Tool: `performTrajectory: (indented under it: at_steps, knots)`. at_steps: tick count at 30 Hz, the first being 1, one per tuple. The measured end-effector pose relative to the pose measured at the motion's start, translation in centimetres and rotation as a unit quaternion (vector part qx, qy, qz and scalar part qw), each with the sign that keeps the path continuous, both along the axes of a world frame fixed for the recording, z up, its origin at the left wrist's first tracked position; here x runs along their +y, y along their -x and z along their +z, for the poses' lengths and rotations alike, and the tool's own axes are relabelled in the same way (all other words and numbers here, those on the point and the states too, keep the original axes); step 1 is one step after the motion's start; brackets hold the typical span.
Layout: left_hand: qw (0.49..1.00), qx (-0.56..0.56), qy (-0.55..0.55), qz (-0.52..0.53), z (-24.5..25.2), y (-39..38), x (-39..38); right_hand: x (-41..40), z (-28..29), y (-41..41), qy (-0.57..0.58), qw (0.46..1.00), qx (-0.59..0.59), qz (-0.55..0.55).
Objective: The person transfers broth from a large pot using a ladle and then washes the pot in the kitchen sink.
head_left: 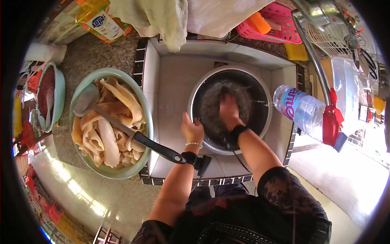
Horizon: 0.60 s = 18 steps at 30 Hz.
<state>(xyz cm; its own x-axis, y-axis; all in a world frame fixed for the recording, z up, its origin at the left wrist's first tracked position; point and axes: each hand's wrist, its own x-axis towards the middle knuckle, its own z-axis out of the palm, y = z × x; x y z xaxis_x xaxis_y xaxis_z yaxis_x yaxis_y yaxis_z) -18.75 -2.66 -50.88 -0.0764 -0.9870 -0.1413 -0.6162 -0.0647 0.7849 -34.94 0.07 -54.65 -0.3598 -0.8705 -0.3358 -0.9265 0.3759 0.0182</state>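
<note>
A metal basin (199, 87) stands in the tiled sink (175, 76), with cloudy water in it. At its lower left rim is my left hand (192, 129), gripping the edge with the thumb on the inner side. My right hand (229, 109) reaches down into the basin, blurred by motion. Something dark shows at its fingertips; whether the hand holds it I cannot tell. Left of the sink, a pale green basin (111, 175) is heaped with thick pale strips (108, 143), seemingly meat or skin. A ladle (114, 119) lies across them, its black handle reaching over my left wrist.
A plastic bottle (309, 111) is tied with red cloth (332, 125) to a metal faucet pipe (313, 52) at right. Behind the sink are cloths (164, 18), a pink basket (283, 19) and a yellow sponge (296, 52). A detergent bottle (103, 23) and a smaller basin (58, 94) stand left.
</note>
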Motion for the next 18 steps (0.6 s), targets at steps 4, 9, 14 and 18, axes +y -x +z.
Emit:
performTrajectory:
  at_steps: [4, 9, 14, 18]
  knots:
    - [0.999, -0.036, -0.012, 0.017, 0.1, -0.2, -0.2, 3.4, 0.2, -3.4, 0.049, 0.993, -0.059, 0.094]
    - [1.000, -0.024, 0.003, -0.002, 0.5, 0.5, 0.0, -0.5, -0.2, 0.6, 0.077, 0.996, -0.044, -0.027]
    - [0.997, -0.057, -0.054, 0.010, 0.3, -0.3, -0.5, 3.6, 0.2, -2.6, 0.061, 0.994, -0.079, -0.038]
    - [0.998, -0.055, -0.031, -0.004, 1.1, 0.5, -0.3, 2.4, -0.5, 1.1, 0.105, 0.981, -0.076, -0.141]
